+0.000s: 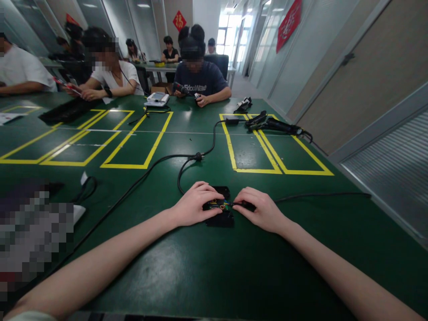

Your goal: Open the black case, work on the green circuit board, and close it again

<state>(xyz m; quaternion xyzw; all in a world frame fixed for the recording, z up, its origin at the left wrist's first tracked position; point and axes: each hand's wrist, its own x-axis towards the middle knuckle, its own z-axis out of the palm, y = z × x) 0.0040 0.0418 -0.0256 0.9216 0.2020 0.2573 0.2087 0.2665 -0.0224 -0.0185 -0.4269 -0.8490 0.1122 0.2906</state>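
Left hand: is resting over the open black case, its grip closing around it, fingers lying along the far side and thumb pressing on the near side

Right hand: is pinching the black cord just right of the case, thumb and forefinger meeting close to where the wires are coming out

Open black case: is lying on the green surface straight in front of the person, between the two hands, partly covered by the left fingers; dark panels are showing on its far and near sides

Coloured wires: are showing inside the case, yellow and green among them, and are leading toward the right hand

Cord beyond the right hand: is running out to the right across the surface

Plug: is lying beyond the case, near yellow tape outlines, with cords curving around it

Small black box: is sitting on a cord farther off, just left of some black tools

White device: is standing near the far edge

Person in a dark shirt: is sitting across the surface, holding small items in both hands

Person in a white top: is sitting farther left, holding a red object
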